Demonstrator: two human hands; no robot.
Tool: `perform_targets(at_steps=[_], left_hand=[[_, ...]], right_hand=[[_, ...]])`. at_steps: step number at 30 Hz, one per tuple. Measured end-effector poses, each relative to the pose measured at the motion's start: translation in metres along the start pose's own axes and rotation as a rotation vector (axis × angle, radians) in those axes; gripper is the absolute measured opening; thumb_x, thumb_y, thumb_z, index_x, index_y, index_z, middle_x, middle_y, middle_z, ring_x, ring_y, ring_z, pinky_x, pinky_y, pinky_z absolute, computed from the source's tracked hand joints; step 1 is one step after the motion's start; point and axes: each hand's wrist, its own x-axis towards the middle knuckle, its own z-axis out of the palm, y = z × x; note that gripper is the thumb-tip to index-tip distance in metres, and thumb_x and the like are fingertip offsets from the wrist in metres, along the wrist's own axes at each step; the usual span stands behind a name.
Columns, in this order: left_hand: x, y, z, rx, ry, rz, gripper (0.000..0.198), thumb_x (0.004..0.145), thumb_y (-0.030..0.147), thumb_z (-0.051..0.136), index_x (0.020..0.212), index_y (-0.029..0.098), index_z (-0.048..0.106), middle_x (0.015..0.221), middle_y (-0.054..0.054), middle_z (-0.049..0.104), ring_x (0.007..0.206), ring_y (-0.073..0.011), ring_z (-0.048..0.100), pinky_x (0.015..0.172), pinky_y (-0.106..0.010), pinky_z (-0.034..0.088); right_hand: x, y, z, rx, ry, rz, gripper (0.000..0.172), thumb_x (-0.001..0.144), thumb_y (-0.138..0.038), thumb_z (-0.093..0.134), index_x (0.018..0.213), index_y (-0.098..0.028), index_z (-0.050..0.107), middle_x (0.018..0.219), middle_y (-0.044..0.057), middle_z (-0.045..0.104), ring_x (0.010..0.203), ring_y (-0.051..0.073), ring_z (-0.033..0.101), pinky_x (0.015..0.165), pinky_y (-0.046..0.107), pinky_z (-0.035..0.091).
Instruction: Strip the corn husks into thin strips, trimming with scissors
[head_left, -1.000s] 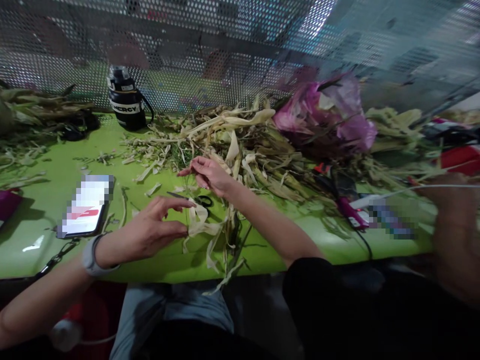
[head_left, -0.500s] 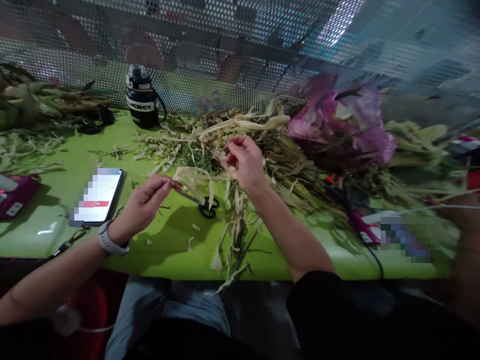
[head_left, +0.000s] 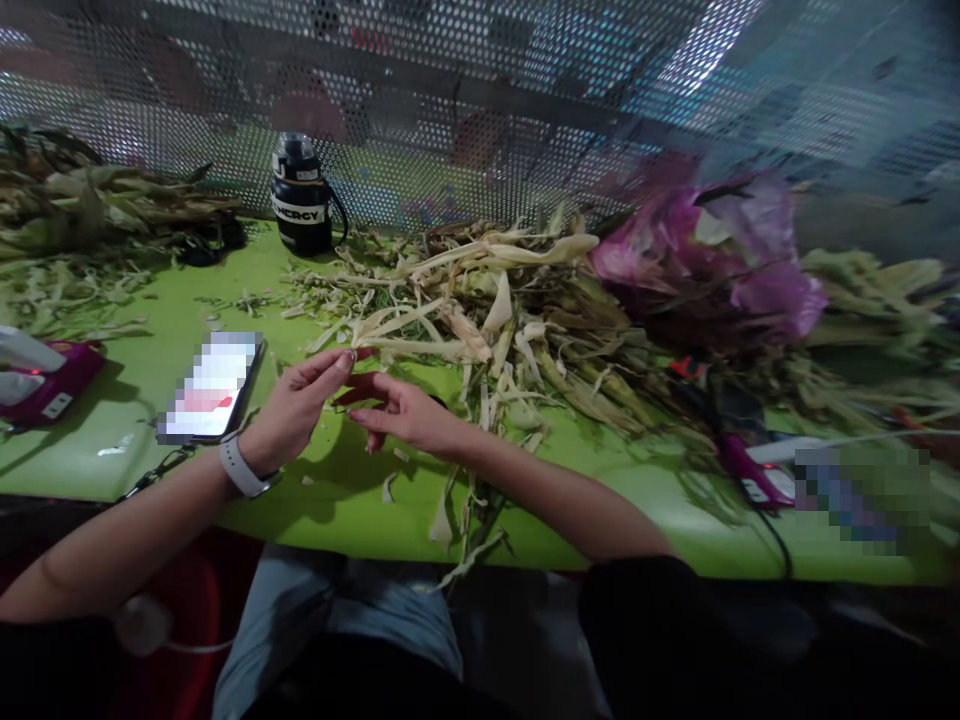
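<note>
Thumb and forefinger of the left hand (head_left: 296, 405) pinch the near end of a pale husk strip (head_left: 397, 345). The strip runs from that pinch out to the right, along the front of the husk pile (head_left: 525, 310), just above the green table (head_left: 135, 310). The right hand (head_left: 405, 418) sits just below and beside the left fingertips, palm down, with its fingers loosely spread and nothing in them that I can see. Whether 1 of them brushes the strip's tail is hard to tell from here. The work looks to be at the point of parting 1 strip from the heap: it is gripped at 1 end while its far end lies among the other husks. To my eye the next move calls for a firm pinch at the tip and a 2nd grip from the free hand further along, so the dry strip comes away whole rather than tearing. A phone (head_left: 214, 385) lies flat just left of the left hand, and a black bottle (head_left: 304, 195) stands at the table's back edge, well apart from a purple bag (head_left: 705, 250) on the right.
</note>
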Motion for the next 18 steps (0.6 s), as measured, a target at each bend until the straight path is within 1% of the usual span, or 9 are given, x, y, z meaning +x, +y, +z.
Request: perform_targets(at_steps=[3,5,7,11,15,18], left_hand=[[0.000,0.001,0.002,-0.065,-0.010,-0.035,0.032,0.081,0.043,0.072,0.105,0.022,0.077,0.112,-0.006,0.074,0.103,-0.0217,0.065,0.086,-0.032,0.052],[0.001,0.000,0.002,-0.111,-0.024,-0.053,0.034,0.078,0.041,0.074,0.105,0.021,0.076,0.110,-0.007,0.074,0.104,-0.0215,0.066,0.084,-0.031,0.052],[0.001,-0.002,0.002,-0.147,-0.029,-0.062,0.035,0.077,0.040,0.076,0.105,0.020,0.076,0.110,-0.008,0.074,0.106,-0.0216,0.065,0.083,-0.030,0.053],[0.001,-0.004,0.002,-0.129,-0.035,-0.060,0.032,0.079,0.038,0.075,0.106,0.021,0.076,0.111,-0.006,0.074,0.110,-0.0220,0.063,0.087,-0.030,0.052],[0.000,-0.009,0.002,-0.088,-0.089,-0.023,0.032,0.084,0.039,0.070,0.111,0.023,0.075,0.114,-0.006,0.074,0.114,-0.0217,0.061,0.095,-0.031,0.049],[0.001,-0.011,0.001,-0.075,-0.102,0.003,0.033,0.086,0.039,0.067,0.115,0.023,0.073,0.120,-0.005,0.072,0.116,-0.0205,0.060,0.100,-0.031,0.046]], right_hand=[[0.003,0.008,-0.001,0.051,0.039,0.036,0.040,0.081,-0.037,0.071,0.113,-0.017,0.057,0.110,0.008,0.066,0.054,0.006,0.058,0.054,0.024,0.055],[0.004,0.011,-0.002,0.074,0.069,0.047,0.039,0.080,-0.039,0.072,0.109,-0.017,0.059,0.096,0.004,0.067,0.052,0.006,0.058,0.052,0.023,0.053],[0.005,0.011,-0.002,0.099,0.088,0.035,0.039,0.078,-0.041,0.073,0.106,-0.017,0.060,0.087,0.001,0.066,0.051,0.006,0.056,0.050,0.022,0.052],[0.005,0.007,-0.002,0.086,0.139,-0.052,0.033,0.077,-0.043,0.074,0.096,-0.018,0.063,0.087,-0.001,0.064,0.049,0.004,0.054,0.048,0.021,0.051],[0.004,0.005,-0.001,0.047,0.197,-0.095,0.031,0.075,-0.042,0.075,0.090,-0.018,0.065,0.082,-0.002,0.062,0.047,0.005,0.053,0.045,0.021,0.049],[0.002,0.005,-0.002,-0.015,0.235,-0.124,0.025,0.079,-0.039,0.070,0.088,-0.017,0.066,0.075,-0.002,0.061,0.047,0.005,0.053,0.046,0.021,0.048]])
